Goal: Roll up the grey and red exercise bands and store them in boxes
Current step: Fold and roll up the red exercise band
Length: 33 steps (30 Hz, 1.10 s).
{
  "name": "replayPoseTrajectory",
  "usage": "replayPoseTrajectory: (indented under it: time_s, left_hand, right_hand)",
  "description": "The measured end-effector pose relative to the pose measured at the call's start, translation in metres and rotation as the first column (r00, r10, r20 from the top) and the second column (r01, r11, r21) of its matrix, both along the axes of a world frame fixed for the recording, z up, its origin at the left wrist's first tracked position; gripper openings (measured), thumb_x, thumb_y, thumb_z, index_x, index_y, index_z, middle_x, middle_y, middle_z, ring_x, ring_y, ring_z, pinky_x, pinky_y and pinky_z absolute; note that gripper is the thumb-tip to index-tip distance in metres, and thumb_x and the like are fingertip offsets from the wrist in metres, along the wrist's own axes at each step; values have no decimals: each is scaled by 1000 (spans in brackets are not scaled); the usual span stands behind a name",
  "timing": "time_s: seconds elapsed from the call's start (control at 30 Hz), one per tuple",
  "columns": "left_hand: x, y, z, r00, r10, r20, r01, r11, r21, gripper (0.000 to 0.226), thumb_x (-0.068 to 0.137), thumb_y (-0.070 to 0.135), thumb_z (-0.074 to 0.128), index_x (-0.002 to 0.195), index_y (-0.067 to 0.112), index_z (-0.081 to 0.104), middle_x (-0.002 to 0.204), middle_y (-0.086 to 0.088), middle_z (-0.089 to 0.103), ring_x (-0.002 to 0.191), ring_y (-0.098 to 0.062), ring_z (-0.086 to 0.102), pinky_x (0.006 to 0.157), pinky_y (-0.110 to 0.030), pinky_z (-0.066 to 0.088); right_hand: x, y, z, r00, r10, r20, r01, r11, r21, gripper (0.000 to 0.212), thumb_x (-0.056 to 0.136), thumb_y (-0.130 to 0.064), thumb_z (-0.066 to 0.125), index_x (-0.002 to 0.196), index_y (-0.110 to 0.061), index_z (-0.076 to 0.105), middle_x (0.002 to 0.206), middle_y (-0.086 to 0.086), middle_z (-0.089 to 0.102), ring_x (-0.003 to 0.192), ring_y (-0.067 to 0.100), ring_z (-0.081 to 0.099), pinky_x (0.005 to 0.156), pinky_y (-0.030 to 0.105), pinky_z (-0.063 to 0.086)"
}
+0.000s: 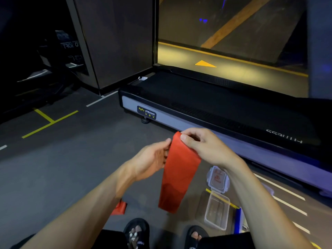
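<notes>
Red band [179, 169] hangs below both hands' grip at its top.

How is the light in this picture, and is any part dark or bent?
Head view: dim overall, the top left corner almost black; a bright yellow patch behind the treadmill; the red band and both hands are clearly lit; the wide lens bends the floor lines.
</notes>
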<state>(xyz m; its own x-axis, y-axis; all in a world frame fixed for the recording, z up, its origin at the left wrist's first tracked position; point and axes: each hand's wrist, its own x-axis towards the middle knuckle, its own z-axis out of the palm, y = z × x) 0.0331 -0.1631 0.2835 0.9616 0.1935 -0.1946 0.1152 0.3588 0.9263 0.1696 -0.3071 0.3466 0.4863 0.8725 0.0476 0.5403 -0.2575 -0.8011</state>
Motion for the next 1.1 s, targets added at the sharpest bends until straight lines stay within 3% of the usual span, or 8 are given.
replayPoseTrajectory:
  time_s: [0.17,0.3,0.37,0.53,0.6,0.77,0.97,1.1]
  left_hand:
    - [-7,13,0,977,-200,77,207,974,-93,38,86,20,52,119,8,66,114,-20,47,93,-23,50,85,-36,40]
    - [-8,13,-1,972,-221,76,227,970,-90,35,78,6,47,95,14,77,95,-6,68,85,-16,62,85,-32,46]
    - [-7,13,-4,968,-240,69,248,959,-137,23,73,11,59,91,11,73,93,-8,68,84,-20,62,85,-35,46]
    - [-7,15,-4,953,-303,12,297,924,-240,52,52,26,81,94,3,62,96,-17,59,82,-29,54,82,-38,44]
    - [-7,15,-1,948,-316,33,314,915,-252,59,54,27,79,102,-2,62,104,-22,60,87,-33,56,85,-40,45]
    - [-10,4,10,945,-322,63,328,934,-138,39,66,19,69,102,4,73,104,-12,74,91,-23,70,88,-34,53]
    - [-11,13,8,962,-246,115,266,937,-225,46,72,37,66,106,6,71,102,-15,64,90,-25,59,88,-38,42]
    - [-15,18,-2,982,-171,75,171,985,9,34,88,15,58,118,8,71,108,-15,62,96,-22,58,91,-33,45]
  right_hand:
    - [-1,0,5,990,142,-16,-141,989,52,17,102,-26,61,114,-21,72,110,-7,75,107,10,69,101,40,51]
    - [-1,1,6,981,193,2,-193,978,80,17,102,-20,62,115,-16,72,111,-5,74,104,8,68,95,26,49]
    - [-1,3,7,975,220,28,-221,972,76,18,101,-17,62,116,-13,71,113,-3,73,104,7,67,93,20,47]
    - [-3,4,8,972,230,39,-232,970,70,23,101,-28,61,117,-15,71,114,-6,72,106,7,67,96,27,50]
    - [-1,4,7,978,205,31,-207,975,82,22,101,-28,60,117,-16,72,114,-6,73,107,8,67,98,33,51]
    - [-2,2,8,982,185,40,-188,979,78,21,102,-26,60,117,-16,72,114,-6,74,108,8,67,101,38,50]
    - [-3,-5,14,978,207,25,-209,972,106,19,103,-20,60,117,-13,72,113,-4,73,106,7,67,95,23,49]
    - [-2,-7,16,971,236,46,-240,964,115,20,103,-17,59,118,-11,71,114,-4,72,106,6,66,94,18,46]
